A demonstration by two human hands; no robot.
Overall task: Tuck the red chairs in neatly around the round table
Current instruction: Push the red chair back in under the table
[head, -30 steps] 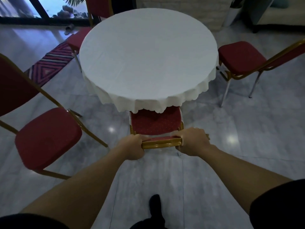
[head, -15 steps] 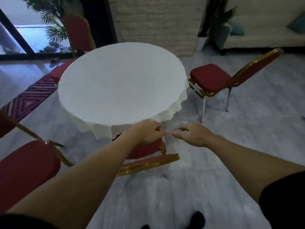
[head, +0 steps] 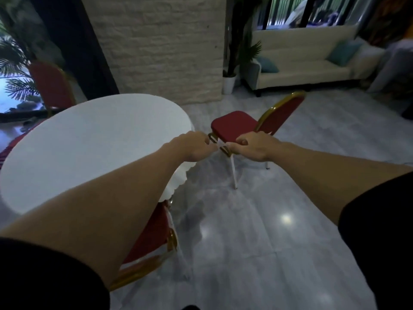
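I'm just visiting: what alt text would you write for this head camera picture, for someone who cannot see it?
Two bare hands, left hand and right hand, reach out empty toward a red chair standing apart from a round table under a white cloth. Another red chair is tucked under the table's near edge, and a cream sofa lines the far wall.

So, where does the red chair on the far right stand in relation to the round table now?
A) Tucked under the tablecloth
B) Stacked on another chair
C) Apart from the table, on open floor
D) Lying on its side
C: the red chair stands upright on the grey floor, with a gap to the round table.
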